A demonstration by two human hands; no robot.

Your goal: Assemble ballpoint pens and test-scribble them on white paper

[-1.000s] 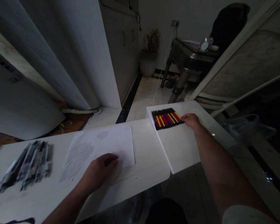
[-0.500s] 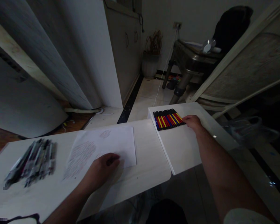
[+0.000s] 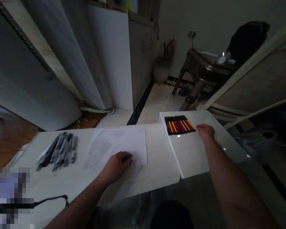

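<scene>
Loose pens (image 3: pixel 57 151): On the far left I saw a dark heap lying slantwise on the counter (image 3: pixel 157 162). They overlapped with no order, as if dropped there rather than laid out.
Paper (image 3: pixel 124 141): One white sheet lay flat near the middle, with faint scribble patches on its left half. It sat well apart from the heap.
Left hand (image 3: pixel 118 163): It rested palm down on the sheet's near edge, fingers loosely bent and gripping nothing. I judged its weight was pinning the paper so that it would not slide.
Side counter (image 3: pixel 193 159): A second white slab butted against the first at an angle, and its raised edge made a step between them.
Pen row (image 3: pixel 180 124): Black-capped pens with red, yellow and blue barrels lay side by side at the slab's far end. Their ends were even, a tidy pack within easy reach.
Right hand (image 3: pixel 206 132): It lay on the slab just beside the row's right end, the arm stretched out. I could not tell whether its fingers were apart or pinched on a pen.
</scene>
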